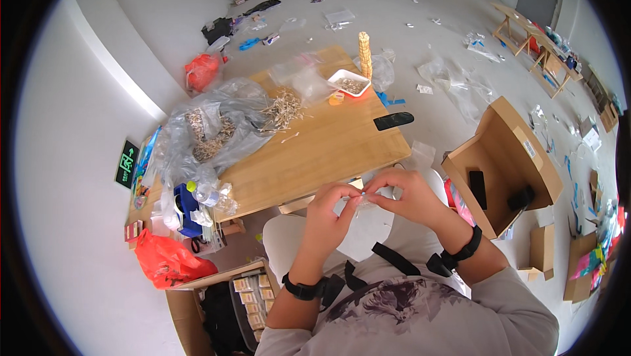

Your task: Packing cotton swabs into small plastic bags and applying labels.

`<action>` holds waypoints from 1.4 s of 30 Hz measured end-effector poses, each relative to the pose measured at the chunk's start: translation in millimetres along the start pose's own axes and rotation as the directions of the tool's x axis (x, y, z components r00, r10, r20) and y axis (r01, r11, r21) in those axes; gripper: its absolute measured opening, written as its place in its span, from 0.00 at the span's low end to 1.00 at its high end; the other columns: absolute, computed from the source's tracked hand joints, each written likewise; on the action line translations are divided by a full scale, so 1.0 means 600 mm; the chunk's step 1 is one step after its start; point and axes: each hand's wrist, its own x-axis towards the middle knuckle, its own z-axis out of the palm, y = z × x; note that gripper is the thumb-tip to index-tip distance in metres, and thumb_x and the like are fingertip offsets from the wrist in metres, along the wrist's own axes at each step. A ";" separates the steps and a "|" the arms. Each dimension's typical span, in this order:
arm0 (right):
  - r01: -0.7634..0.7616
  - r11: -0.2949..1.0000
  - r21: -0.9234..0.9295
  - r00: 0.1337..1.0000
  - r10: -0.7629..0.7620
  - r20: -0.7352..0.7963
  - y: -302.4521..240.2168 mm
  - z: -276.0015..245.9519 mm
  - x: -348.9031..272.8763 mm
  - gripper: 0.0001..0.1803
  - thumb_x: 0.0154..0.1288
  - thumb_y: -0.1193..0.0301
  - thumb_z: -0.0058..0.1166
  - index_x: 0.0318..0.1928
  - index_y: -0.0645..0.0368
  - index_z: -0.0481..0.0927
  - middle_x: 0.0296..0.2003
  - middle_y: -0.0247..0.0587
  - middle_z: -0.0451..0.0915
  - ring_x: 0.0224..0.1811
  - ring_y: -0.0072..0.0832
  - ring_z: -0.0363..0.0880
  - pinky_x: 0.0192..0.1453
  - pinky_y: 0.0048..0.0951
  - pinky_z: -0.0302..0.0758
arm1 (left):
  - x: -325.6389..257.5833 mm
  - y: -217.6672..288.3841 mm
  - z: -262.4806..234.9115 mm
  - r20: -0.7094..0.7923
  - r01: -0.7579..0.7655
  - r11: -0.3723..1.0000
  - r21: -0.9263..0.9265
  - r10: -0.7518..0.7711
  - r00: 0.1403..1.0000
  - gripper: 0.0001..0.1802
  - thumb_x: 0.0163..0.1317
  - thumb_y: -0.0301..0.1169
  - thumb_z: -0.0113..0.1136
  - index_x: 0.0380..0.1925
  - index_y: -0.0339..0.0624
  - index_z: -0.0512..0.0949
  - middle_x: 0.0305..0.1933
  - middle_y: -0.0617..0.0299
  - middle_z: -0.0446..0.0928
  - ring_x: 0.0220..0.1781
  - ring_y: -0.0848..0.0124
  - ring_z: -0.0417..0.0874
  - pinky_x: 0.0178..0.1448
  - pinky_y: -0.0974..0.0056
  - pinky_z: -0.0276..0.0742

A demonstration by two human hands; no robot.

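Above my lap, just off the table's near edge, both hands come together fingertip to fingertip. My left hand (pixel 328 214) pinches a small see-through plastic piece (pixel 369 203), seemingly a little bag, at its upper edge. The thumb and forefinger of my right hand (pixel 413 199) close on the same edge, beside a tiny bluish-white spot. Fingers hide most of the piece, so its exact kind is unclear. On the wooden table (pixel 309 165) beyond lie a heap of thin pale sticks like cotton swabs (pixel 284 109) and a white tray (pixel 350 92) of small bits.
A grey plastic bag (pixel 223 116) with brownish sticks covers the table's left. A black flat case (pixel 393 120) lies at the right edge. An open cardboard box (pixel 503 159) stands to my right; another box (pixel 181 310) with small packs is at lower left, near a red bag (pixel 167 261).
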 end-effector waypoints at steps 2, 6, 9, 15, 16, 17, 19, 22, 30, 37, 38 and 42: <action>0.051 0.998 -0.022 0.999 -0.051 -0.012 0.011 0.003 0.000 0.06 0.60 0.75 0.66 0.38 0.59 0.84 0.36 0.39 0.85 0.38 0.32 0.84 0.44 0.31 0.78 | -0.001 0.000 0.003 -0.004 0.013 1.000 0.013 -0.013 1.000 0.04 0.61 0.22 0.65 0.36 0.36 0.81 0.40 0.55 0.84 0.43 0.65 0.84 0.49 0.64 0.78; 0.143 0.984 -0.108 0.989 -0.147 -0.030 0.014 0.006 -0.001 0.05 0.61 0.75 0.66 0.37 0.59 0.84 0.36 0.39 0.86 0.38 0.33 0.84 0.43 0.30 0.78 | 0.000 0.003 0.007 -0.029 -0.007 1.000 0.018 0.008 1.000 0.04 0.61 0.23 0.66 0.35 0.37 0.81 0.39 0.56 0.83 0.42 0.64 0.84 0.47 0.64 0.78; 0.061 0.995 -0.080 0.998 -0.061 0.001 0.015 0.003 -0.006 0.05 0.61 0.76 0.65 0.37 0.60 0.84 0.36 0.40 0.86 0.37 0.31 0.84 0.41 0.28 0.78 | 0.005 0.001 0.010 -0.011 -0.024 1.000 0.018 0.025 1.000 0.04 0.60 0.23 0.67 0.35 0.39 0.81 0.38 0.57 0.84 0.41 0.63 0.83 0.47 0.63 0.78; -0.049 0.986 0.159 0.991 0.068 -0.116 0.033 0.004 -0.008 0.04 0.63 0.76 0.64 0.37 0.63 0.84 0.33 0.38 0.85 0.35 0.23 0.83 0.39 0.26 0.78 | 0.002 -0.012 0.015 -0.022 0.021 0.999 0.045 -0.020 1.000 0.06 0.60 0.28 0.68 0.34 0.40 0.81 0.36 0.55 0.83 0.40 0.56 0.82 0.46 0.58 0.76; -0.043 0.993 0.106 0.994 0.054 -0.096 0.033 0.001 -0.008 0.04 0.63 0.76 0.64 0.38 0.63 0.84 0.33 0.38 0.85 0.34 0.23 0.83 0.39 0.25 0.78 | 0.001 -0.011 0.014 -0.021 0.016 0.998 0.065 -0.015 1.000 0.05 0.60 0.26 0.68 0.34 0.39 0.81 0.36 0.56 0.83 0.40 0.60 0.83 0.46 0.61 0.77; -0.037 0.998 0.051 0.996 0.040 -0.075 0.030 -0.001 -0.008 0.05 0.63 0.76 0.64 0.38 0.63 0.84 0.32 0.38 0.85 0.33 0.23 0.82 0.39 0.25 0.78 | 0.000 -0.009 0.014 -0.019 0.010 0.996 0.084 -0.009 1.000 0.04 0.60 0.24 0.67 0.34 0.38 0.81 0.36 0.56 0.84 0.40 0.64 0.84 0.47 0.63 0.77; -0.072 0.997 0.043 0.994 0.075 -0.076 0.023 -0.006 -0.008 0.04 0.64 0.77 0.63 0.38 0.64 0.83 0.32 0.36 0.84 0.33 0.20 0.81 0.40 0.24 0.77 | 0.000 -0.009 0.019 -0.031 0.002 0.999 0.032 -0.001 1.000 0.04 0.61 0.25 0.67 0.35 0.37 0.81 0.35 0.57 0.84 0.39 0.66 0.84 0.46 0.64 0.78; -0.144 0.984 0.103 0.980 0.156 -0.123 0.027 -0.012 -0.007 0.04 0.65 0.77 0.63 0.38 0.65 0.83 0.31 0.34 0.83 0.33 0.18 0.79 0.39 0.22 0.77 | 0.003 -0.004 0.020 -0.056 0.060 0.997 -0.045 -0.062 0.996 0.05 0.63 0.25 0.66 0.35 0.36 0.81 0.34 0.58 0.84 0.37 0.71 0.84 0.43 0.67 0.78; -0.130 0.892 0.433 0.972 0.201 -0.124 0.045 -0.010 0.001 0.07 0.69 0.73 0.61 0.44 0.64 0.82 0.34 0.32 0.83 0.34 0.16 0.80 0.37 0.21 0.77 | 0.008 0.000 0.007 -0.059 0.232 0.956 -0.179 -0.246 0.967 0.06 0.65 0.27 0.65 0.35 0.36 0.80 0.33 0.60 0.83 0.33 0.76 0.81 0.40 0.72 0.75; -0.281 0.761 0.585 0.957 0.271 0.106 0.027 -0.011 -0.011 0.13 0.71 0.74 0.58 0.53 0.63 0.77 0.43 0.34 0.83 0.40 0.17 0.80 0.42 0.21 0.77 | 0.007 0.009 0.010 -0.143 0.262 0.817 -0.514 -0.383 0.912 0.05 0.70 0.26 0.61 0.36 0.36 0.76 0.32 0.64 0.78 0.35 0.78 0.79 0.42 0.72 0.74; -0.301 0.771 0.561 0.953 0.270 0.140 0.035 -0.009 -0.014 0.15 0.70 0.73 0.60 0.54 0.63 0.77 0.43 0.34 0.83 0.37 0.16 0.79 0.40 0.20 0.77 | 0.010 0.014 0.009 -0.125 0.280 0.808 -0.519 -0.395 0.910 0.07 0.72 0.28 0.59 0.35 0.36 0.76 0.31 0.64 0.78 0.35 0.77 0.79 0.43 0.71 0.75; -0.279 0.773 0.569 0.958 0.264 0.110 0.040 -0.008 -0.021 0.15 0.70 0.73 0.61 0.53 0.64 0.78 0.43 0.34 0.84 0.38 0.15 0.79 0.39 0.19 0.77 | 0.009 0.010 -0.003 0.024 0.334 0.782 -0.526 -0.378 0.925 0.13 0.75 0.33 0.54 0.31 0.37 0.73 0.28 0.67 0.75 0.32 0.76 0.76 0.40 0.70 0.72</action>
